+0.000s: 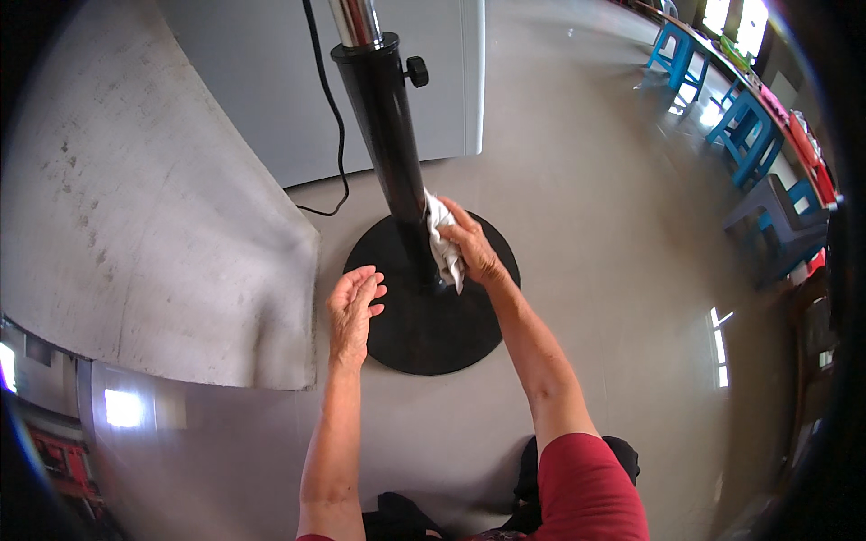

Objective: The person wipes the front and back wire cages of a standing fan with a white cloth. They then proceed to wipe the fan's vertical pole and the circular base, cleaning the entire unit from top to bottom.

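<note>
A black pole (386, 135) with a chrome upper tube (358, 20) and a side knob (416, 71) rises from a round black base (433, 338) on the floor. My right hand (471, 242) presses a crumpled white cloth (445, 242) against the right side of the pole's lower part. Over the left part of the base, my left hand (354, 302) hangs free of the pole, its fingers slightly curled and apart, with nothing in it.
A black cord (337, 117) runs down behind the pole beside a pale grey cabinet-like panel (433, 81). At left stands a scuffed whitish wall (162, 207). Blue stools (745, 135) and a grey stool (780, 216) line a long table at far right.
</note>
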`<state>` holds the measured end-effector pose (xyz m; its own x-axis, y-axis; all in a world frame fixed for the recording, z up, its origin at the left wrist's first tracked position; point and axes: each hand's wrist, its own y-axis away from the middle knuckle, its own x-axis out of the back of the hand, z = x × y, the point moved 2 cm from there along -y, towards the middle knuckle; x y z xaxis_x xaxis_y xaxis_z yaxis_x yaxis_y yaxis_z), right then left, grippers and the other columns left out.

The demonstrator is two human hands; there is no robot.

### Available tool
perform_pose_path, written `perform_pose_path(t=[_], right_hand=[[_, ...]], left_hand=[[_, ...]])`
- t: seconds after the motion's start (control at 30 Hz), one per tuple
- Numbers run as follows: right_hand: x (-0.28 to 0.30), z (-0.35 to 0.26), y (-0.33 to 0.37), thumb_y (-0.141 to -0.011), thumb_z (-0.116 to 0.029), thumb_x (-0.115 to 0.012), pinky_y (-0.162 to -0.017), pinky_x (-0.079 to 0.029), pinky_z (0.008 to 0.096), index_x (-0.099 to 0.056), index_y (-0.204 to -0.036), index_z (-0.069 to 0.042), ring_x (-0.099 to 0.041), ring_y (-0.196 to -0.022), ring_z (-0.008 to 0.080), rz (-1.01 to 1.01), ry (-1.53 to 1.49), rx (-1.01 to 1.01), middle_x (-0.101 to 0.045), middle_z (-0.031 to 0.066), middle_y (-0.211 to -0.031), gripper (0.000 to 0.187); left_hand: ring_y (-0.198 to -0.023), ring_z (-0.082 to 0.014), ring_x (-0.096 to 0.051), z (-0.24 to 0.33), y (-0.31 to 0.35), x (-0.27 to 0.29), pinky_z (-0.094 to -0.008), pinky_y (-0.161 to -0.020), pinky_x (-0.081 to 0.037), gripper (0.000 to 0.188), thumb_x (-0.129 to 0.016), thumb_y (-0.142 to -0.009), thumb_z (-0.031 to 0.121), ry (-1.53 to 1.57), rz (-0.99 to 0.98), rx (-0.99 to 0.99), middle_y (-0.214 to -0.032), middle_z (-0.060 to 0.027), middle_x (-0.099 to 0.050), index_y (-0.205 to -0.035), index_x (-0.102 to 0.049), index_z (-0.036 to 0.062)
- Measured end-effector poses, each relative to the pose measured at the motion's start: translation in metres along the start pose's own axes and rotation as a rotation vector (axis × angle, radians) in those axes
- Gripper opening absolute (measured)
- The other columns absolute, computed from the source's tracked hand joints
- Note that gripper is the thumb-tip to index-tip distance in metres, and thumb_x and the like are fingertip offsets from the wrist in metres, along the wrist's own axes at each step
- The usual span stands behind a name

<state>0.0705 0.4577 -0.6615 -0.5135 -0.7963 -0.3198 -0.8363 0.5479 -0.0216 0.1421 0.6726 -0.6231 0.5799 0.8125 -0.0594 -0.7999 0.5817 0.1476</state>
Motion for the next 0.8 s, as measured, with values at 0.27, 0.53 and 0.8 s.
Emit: perform_pose_path(t=[0.27, 0.53, 0.8], right_hand=[[0.045, 0.082, 0.023, -0.072, -0.02, -0.058, -0.089, -0.046, 0.0369, -0.049, -0.128, -0.01, -0.059, -0.102, 0.0309, -0.076, 0.87, -0.172, -0.061, 0.0202, -0.108, 0.058], [-0.042, -0.132, 0.01, -0.078, -0.022, -0.063, -0.081, -0.046, 0.0315, -0.04, -0.131, -0.006, -0.054, -0.095, 0.0193, 0.023, -0.304, 0.412, -0.054, 0.0105, -0.108, 0.06], [-0.054, -0.121, -0.018, -0.076, -0.022, -0.06, -0.084, -0.043, 0.029, -0.036, -0.135, -0.002, -0.053, -0.093, 0.0174, 0.046, -0.142, 0.49, -0.056, 0.0106, -0.105, 0.067]], left_hand=[[-0.09, -0.0141, -0.061, -0.001, -0.003, -0.011, -0.0277, -0.07, -0.048, 0.03, -0.061, -0.089, 0.025, -0.007, -0.032, 0.035, -0.104, -0.0057, -0.063, -0.111, -0.057, 0.0064], [-0.091, -0.015, -0.061, 0.007, 0.003, -0.006, -0.029, -0.072, -0.049, 0.026, -0.061, -0.089, 0.023, 0.09, -0.001, 0.028, -0.104, -0.006, -0.063, -0.11, -0.058, 0.0071], [-0.09, -0.015, -0.061, 0.029, 0.01, -0.01, -0.0292, -0.071, -0.049, 0.023, -0.059, -0.09, 0.021, 0.099, -0.023, -0.017, -0.103, -0.0058, -0.063, -0.109, -0.059, 0.0074]])
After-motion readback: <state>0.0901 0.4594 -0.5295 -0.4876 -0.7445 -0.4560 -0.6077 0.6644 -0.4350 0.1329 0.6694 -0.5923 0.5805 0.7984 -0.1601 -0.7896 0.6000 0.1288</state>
